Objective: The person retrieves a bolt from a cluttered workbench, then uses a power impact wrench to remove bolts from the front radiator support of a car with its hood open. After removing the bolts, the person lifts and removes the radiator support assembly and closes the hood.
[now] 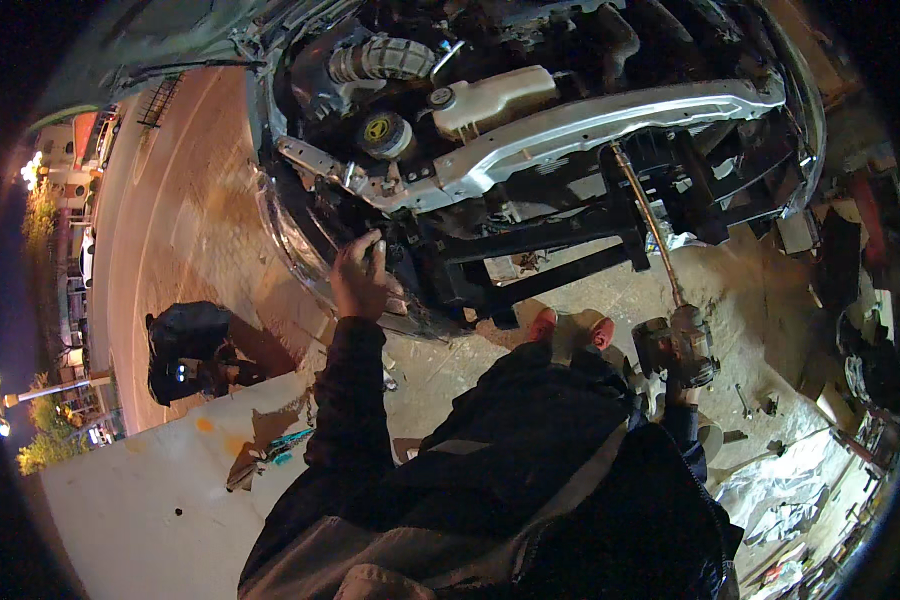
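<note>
My left hand (359, 280) is raised beside the front corner of an open car, close to the headlamp area (310, 235). Its fingers are bent toward the thumb, and whatever they hold, if anything, is too small to make out. In my right hand (684, 391), mostly hidden behind the tool body, is a power tool with a long shaft (686, 345). Its metal shaft (652, 215) reaches up and away to the silver front crossmember (610, 125). The shaft's far tip lies against dark parts under that crossmember.
Behind the crossmember sit a white fluid tank (495, 103), a round cap (385, 135) and a ribbed air hose (380, 60). A black bag-like object (185, 345) stands at the left, near a pale panel (160, 490). Loose tools and plastic sheeting (780, 490) lie at the right.
</note>
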Demonstrator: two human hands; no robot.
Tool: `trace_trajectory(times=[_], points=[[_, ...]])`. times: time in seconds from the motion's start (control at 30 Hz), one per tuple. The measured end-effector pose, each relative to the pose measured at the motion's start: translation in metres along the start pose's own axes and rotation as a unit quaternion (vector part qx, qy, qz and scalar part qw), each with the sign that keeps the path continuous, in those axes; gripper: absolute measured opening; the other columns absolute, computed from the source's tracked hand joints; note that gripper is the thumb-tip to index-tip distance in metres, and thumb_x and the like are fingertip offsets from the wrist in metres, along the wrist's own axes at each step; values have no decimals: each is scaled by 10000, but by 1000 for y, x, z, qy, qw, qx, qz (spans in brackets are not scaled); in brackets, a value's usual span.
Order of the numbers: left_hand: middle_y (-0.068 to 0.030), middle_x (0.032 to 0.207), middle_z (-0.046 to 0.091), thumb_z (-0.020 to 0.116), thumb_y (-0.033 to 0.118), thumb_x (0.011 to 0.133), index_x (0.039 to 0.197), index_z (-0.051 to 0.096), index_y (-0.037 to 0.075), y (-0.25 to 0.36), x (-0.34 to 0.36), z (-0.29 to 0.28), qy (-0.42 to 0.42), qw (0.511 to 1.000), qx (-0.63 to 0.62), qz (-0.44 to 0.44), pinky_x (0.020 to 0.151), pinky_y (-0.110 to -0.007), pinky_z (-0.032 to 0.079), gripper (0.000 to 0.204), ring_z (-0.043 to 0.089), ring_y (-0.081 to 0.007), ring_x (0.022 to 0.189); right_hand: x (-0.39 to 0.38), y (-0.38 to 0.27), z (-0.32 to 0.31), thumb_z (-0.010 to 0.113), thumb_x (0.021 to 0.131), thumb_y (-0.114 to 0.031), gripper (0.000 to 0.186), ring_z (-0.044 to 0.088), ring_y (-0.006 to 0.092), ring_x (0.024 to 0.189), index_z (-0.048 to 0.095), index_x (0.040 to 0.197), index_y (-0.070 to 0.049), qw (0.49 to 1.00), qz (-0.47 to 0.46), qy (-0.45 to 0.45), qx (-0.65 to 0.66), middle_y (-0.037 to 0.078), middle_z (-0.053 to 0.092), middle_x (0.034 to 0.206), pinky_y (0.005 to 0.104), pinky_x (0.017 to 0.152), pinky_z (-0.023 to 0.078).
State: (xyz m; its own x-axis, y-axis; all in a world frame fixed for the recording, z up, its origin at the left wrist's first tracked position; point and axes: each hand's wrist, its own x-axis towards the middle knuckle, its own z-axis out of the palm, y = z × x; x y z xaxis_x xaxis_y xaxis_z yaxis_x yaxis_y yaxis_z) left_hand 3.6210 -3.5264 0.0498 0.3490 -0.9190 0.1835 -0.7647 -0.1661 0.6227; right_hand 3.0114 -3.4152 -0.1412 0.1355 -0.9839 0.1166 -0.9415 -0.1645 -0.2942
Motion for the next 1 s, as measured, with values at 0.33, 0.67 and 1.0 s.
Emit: trace_trajectory(times=[0.33,0.67,1.0], points=[[-94,1105,775,742,313,964,1132,781,115,-52,9,25,23,986,109,125,1053,-500,450,263,684,-347,1070,19,-40,-23,813,951,-236,424,709,264,1076,722,1322,-50,942,177,62,278,126,734,1272,418,917,582],[-123,913,789,737,480,948,1022,831,169,-27,49,25,-3,965,252,77,755,-489,566,333,745,-359,879,-6,-39,-22,684,1050,-197,362,667,221,1145,679,1385,-59,888,218,23,404,96,698,1333,390,974,571],[-145,1102,789,675,619,968,1176,819,163,-28,72,33,-102,930,344,85,919,-531,554,522,711,-411,1047,-117,-24,-22,665,1059,-212,378,668,229,1146,673,1401,-52,824,272,45,496,94,707,1322,394,964,562]])
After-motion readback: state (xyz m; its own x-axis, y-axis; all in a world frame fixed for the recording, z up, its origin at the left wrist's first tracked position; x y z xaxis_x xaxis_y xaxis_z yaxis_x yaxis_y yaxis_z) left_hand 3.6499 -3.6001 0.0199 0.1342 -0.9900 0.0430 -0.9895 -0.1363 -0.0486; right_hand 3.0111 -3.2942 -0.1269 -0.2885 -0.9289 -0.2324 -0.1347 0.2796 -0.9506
